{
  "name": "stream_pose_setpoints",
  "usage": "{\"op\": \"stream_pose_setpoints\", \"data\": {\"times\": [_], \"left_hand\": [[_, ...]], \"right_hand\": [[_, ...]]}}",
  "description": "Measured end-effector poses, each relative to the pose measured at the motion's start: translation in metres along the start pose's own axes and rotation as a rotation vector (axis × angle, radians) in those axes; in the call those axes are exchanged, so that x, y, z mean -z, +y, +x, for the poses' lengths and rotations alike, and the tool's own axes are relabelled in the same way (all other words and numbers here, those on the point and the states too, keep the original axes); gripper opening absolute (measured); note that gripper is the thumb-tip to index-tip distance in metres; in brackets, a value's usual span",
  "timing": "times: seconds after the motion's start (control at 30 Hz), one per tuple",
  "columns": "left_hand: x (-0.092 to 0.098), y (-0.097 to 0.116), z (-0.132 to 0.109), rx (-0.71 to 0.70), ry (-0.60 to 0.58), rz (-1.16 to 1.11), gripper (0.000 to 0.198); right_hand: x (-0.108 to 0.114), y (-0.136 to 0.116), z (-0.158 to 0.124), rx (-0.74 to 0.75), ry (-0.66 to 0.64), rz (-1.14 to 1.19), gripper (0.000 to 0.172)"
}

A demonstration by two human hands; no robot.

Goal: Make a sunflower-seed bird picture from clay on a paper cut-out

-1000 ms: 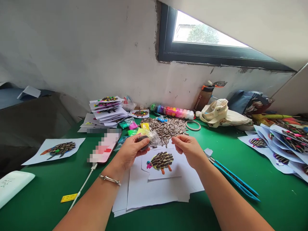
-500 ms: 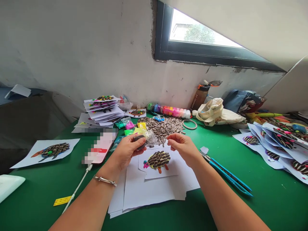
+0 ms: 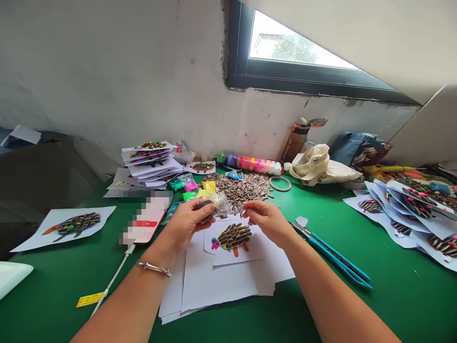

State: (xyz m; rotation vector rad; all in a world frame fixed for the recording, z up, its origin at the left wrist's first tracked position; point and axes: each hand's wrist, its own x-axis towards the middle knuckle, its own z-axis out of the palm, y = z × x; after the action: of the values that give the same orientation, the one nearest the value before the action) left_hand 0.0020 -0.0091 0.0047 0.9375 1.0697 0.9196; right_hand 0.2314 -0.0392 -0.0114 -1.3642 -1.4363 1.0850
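Nearest you, the stacked white sheets lie unevenly on the worktop, so a dragging wrist could shift them and the seed-covered animal picture on top. Beside your right forearm, the blue-handled tool points its metal end at your arm; a sideways sweep might catch it. Your hands are apart: the left hand grips a dark lump, which a hard squeeze could deform if it is soft; the right hand has its fingers curled, but whether they pinch anything cannot be told. Just beyond, clear plastic bags hold yellow and green lumps, beside heaped seeds. Near the wall, a long pack holds many-coloured pieces; the cream cloth bag's contents are hidden.
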Motion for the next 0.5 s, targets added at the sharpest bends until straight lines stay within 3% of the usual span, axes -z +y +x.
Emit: {"op": "stream_pose_setpoints", "data": {"times": [0.5], "left_hand": [[-0.0012,0.0006,-0.0002,-0.008,0.007,0.004,0.046]], "right_hand": [[-0.0016,-0.0061,-0.0086,0.161,-0.144,-0.692,0.020]]}}
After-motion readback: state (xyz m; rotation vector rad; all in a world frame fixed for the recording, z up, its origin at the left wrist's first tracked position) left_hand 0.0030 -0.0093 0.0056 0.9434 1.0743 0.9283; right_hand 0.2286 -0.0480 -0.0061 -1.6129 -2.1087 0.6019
